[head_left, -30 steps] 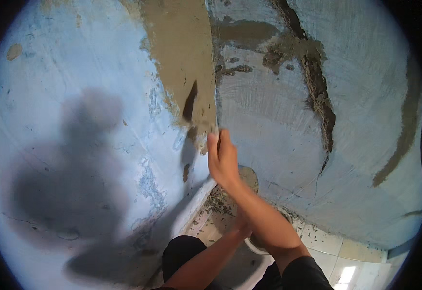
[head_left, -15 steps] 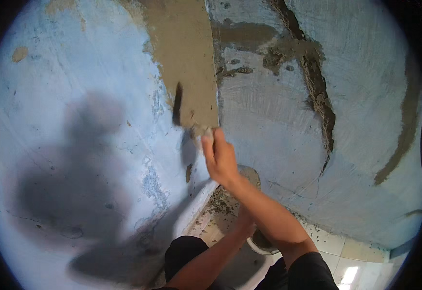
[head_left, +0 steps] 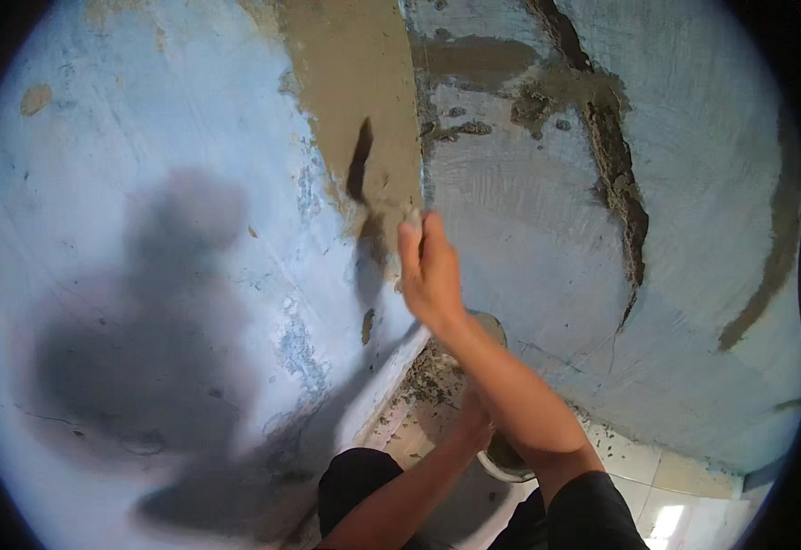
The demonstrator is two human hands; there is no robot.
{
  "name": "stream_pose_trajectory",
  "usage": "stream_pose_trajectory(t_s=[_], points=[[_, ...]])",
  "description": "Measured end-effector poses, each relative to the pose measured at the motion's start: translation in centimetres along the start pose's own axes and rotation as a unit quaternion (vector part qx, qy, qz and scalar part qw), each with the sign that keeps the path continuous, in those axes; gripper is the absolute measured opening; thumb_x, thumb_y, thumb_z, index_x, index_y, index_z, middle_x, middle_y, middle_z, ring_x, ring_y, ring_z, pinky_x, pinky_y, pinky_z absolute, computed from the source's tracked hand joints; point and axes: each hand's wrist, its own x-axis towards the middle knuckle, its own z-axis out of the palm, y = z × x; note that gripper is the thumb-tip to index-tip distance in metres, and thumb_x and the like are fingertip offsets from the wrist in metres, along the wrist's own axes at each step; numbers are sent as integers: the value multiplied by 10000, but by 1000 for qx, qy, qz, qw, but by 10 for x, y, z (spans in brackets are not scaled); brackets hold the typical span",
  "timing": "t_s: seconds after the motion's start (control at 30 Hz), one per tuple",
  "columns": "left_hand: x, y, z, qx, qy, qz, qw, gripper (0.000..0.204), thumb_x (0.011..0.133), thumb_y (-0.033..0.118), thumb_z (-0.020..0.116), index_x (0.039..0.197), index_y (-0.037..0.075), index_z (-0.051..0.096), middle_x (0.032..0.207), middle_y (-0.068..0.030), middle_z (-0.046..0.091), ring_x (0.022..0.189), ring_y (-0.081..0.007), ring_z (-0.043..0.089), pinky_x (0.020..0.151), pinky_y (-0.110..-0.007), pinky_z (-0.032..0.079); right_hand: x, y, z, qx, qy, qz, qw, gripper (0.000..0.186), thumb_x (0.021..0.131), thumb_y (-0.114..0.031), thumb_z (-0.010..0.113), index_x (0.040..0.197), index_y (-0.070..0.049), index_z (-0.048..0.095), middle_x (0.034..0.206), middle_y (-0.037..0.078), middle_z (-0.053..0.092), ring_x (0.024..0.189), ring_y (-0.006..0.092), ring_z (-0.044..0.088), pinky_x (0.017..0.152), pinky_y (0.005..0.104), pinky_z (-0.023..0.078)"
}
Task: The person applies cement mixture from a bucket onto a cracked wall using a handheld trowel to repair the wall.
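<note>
My right hand [head_left: 432,275] is raised against the wall's inner corner, its fingers closed round the pale handle [head_left: 412,218] of what looks like a trowel. The blade is hard to make out; a dark narrow shape [head_left: 361,160], perhaps its shadow, lies on the mortar beside it. A broad band of wet brown mortar [head_left: 354,82] runs down the left wall to the tool. Lower down, my left hand [head_left: 478,417] is mostly hidden behind my right forearm, near a round bucket [head_left: 515,472] with mortar inside; its fingers are out of sight.
The left wall [head_left: 171,119] is blue and patchy, with my shadow on it. A deep crack [head_left: 616,165] and mortar smears [head_left: 474,60] mark the right wall. Crumbs [head_left: 423,380] lie along the tiled floor [head_left: 634,477]. My dark-clothed knee [head_left: 354,481] is close by.
My right hand and the tool have moved up and slightly right along the mortar band, with the dark shape. Fresh mortar now shows lower at the corner. My left arm has hardly moved.
</note>
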Motion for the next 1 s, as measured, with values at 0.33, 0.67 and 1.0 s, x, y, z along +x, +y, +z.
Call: stream_pose_trajectory(t_s=[0.33,0.67,1.0], points=[[13,-32,-57,205,-118,34,971,398,1026,356,589,1300,72,536,1274,-75,572,1147,-184,555,996,-395,467,-48,12,8,-20,-140,-16,990,294,1054,-317,553,1126,-38,492,714,247,622,660,468,640,569,491,471],[-1,-4,4,54,36,-125,990,136,998,254,604,1026,121,592,737,34,545,552,-57,438,465,-267,296,18,18,11,-75,-19,-56,995,268,1058,-290,539,1101,-38,459,689,256,617,670,509,614,571,512,464],[-7,14,18,75,49,-157,983,218,1032,310,585,1023,92,579,740,26,516,552,-74,422,451,-287,315,14,12,-3,-14,-25,-17,999,254,1066,-285,524,1078,-37,471,727,260,617,709,505,619,604,534,460]])
